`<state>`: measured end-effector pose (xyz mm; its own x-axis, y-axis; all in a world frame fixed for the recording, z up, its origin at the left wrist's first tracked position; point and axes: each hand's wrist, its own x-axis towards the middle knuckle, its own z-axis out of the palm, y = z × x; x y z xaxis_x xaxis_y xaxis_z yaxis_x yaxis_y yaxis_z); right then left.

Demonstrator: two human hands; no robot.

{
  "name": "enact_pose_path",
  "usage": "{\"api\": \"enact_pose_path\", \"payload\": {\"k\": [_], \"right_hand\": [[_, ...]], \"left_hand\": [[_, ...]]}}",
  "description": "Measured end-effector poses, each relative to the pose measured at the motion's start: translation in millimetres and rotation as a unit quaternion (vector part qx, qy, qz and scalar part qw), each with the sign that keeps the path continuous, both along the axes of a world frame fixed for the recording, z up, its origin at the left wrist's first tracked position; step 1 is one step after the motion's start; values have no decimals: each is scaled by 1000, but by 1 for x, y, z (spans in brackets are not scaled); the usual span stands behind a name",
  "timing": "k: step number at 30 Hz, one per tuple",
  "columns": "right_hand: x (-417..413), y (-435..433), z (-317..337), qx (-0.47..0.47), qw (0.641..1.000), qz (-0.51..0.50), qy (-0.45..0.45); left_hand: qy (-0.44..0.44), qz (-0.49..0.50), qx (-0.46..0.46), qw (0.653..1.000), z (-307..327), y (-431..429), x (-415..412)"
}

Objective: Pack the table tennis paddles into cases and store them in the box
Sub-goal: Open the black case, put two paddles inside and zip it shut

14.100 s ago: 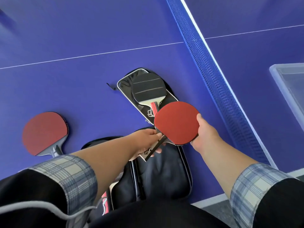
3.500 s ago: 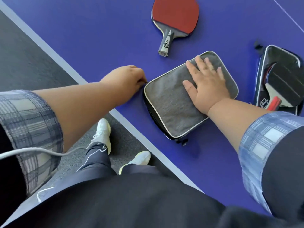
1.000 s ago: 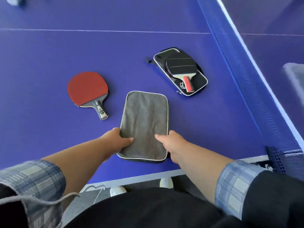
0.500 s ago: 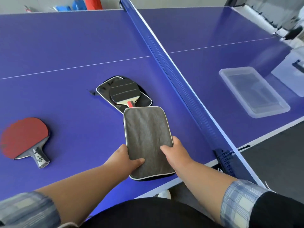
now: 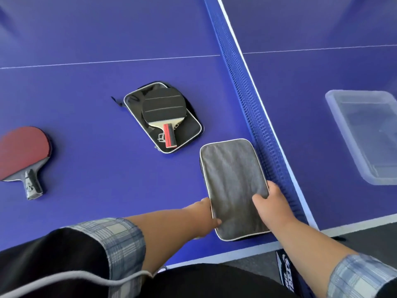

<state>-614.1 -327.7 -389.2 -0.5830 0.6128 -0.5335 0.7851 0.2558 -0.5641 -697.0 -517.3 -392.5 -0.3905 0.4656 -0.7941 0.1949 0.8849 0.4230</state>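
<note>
A closed grey case (image 5: 233, 181) with white piping is held just above the blue table, close beside the net. My right hand (image 5: 269, 204) grips its near right edge, thumb on top. My left hand (image 5: 207, 214) holds its near left edge, fingers tucked underneath. A black case (image 5: 189, 131) lies further left, with a black-faced paddle (image 5: 164, 106) resting on top, red handle toward me. A red paddle (image 5: 22, 151) lies at the far left. The clear plastic box (image 5: 363, 134) stands beyond the net on the right.
The blue net (image 5: 247, 87) runs diagonally between the cases and the box. The table's near edge (image 5: 240, 252) with its white line is just below my hands. Grey floor shows at the lower right.
Both hands have carried the grey case to the right, up to the net. The black case with its paddle and the red paddle have stayed in place.
</note>
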Motion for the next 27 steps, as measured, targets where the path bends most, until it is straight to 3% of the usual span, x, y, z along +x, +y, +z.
{"api": "enact_pose_path", "payload": {"k": [2, 5, 8, 12, 18, 22, 27], "right_hand": [[-5, -5, -2, 13, 1000, -5, -16], [-20, -22, 5, 106, 994, 13, -35], [-50, -52, 18, 183, 976, 119, -12], [-111, -110, 25, 178, 958, 216, 63], [-216, -184, 17, 129, 975, 153, 95], [-269, -190, -6, 201, 972, 119, -20], [-277, -191, -33, 187, 977, 45, -89]], "left_hand": [[-9, -13, -4, 1000, 1, -5, -6], [-13, -5, -12, 1000, 5, -19, -19], [1, 92, 22, 996, 9, -50, -38], [-7, 171, 22, 985, 9, -110, -70], [9, 298, 73, 952, 3, -193, -118], [6, 335, 95, 937, -2, -235, -142], [-2, 349, 112, 931, -10, -277, -158]]}}
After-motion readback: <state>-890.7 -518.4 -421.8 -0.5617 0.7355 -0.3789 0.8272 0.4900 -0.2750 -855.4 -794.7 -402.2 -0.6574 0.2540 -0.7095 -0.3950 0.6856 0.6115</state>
